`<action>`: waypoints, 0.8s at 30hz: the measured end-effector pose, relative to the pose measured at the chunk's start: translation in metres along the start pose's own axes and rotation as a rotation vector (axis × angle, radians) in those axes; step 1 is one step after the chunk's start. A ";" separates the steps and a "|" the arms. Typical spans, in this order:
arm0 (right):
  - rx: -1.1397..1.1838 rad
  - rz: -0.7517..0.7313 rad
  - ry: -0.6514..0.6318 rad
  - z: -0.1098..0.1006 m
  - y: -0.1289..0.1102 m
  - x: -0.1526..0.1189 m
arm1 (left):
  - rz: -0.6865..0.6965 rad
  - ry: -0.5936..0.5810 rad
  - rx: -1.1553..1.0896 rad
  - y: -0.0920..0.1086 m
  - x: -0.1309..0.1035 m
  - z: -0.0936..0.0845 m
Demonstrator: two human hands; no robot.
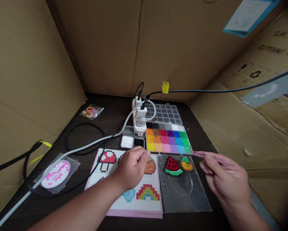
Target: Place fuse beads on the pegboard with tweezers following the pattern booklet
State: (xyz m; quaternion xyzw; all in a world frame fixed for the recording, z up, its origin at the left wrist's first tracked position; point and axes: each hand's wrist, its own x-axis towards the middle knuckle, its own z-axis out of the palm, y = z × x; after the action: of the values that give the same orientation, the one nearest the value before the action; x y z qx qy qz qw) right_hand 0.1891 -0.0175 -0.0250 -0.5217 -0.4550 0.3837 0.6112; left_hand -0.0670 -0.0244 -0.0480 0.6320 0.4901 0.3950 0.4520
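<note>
Pink tweezers (198,154) sit clamped in the right hand (230,183), tips by the near right corner of the bead box (168,152). The left hand (133,166), fingers curled together, is over the pattern sheet (146,206), left of a clear pegboard (199,195) bearing a bead watermelon (173,166).

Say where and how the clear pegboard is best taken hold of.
The clear pegboard is probably best gripped by its near edge, coming from the person's side: it lies flat, its near part bare, while the bead watermelon and small orange bead fruit sit toward its far end.
</note>
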 end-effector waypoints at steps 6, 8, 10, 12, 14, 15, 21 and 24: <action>-0.363 -0.161 -0.159 0.032 -0.020 0.025 | -0.012 -0.009 0.050 0.000 -0.001 0.000; -0.440 -0.171 -0.262 0.053 -0.022 0.033 | -0.007 -0.015 0.048 0.000 -0.002 0.000; -0.457 -0.168 -0.319 0.074 -0.018 0.039 | -0.007 -0.021 0.036 0.001 -0.002 0.000; -0.478 -0.146 -0.340 0.090 -0.011 0.041 | -0.010 -0.022 0.029 0.001 -0.003 0.000; -0.505 -0.120 -0.338 0.099 -0.003 0.042 | -0.014 -0.023 0.034 0.001 -0.003 0.000; -0.513 -0.111 -0.332 0.102 0.001 0.042 | -0.013 -0.025 0.039 0.000 -0.003 0.000; -0.473 -0.099 -0.286 0.099 0.011 0.044 | 0.012 -0.032 0.068 -0.001 -0.002 0.001; -0.454 -0.071 -0.270 0.096 0.013 0.046 | 0.032 -0.035 0.064 0.000 -0.002 0.000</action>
State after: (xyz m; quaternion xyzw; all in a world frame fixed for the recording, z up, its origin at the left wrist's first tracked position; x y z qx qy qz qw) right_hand 0.1103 0.0555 -0.0269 -0.5733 -0.6248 0.3163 0.4255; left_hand -0.0677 -0.0267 -0.0483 0.6608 0.4843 0.3753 0.4336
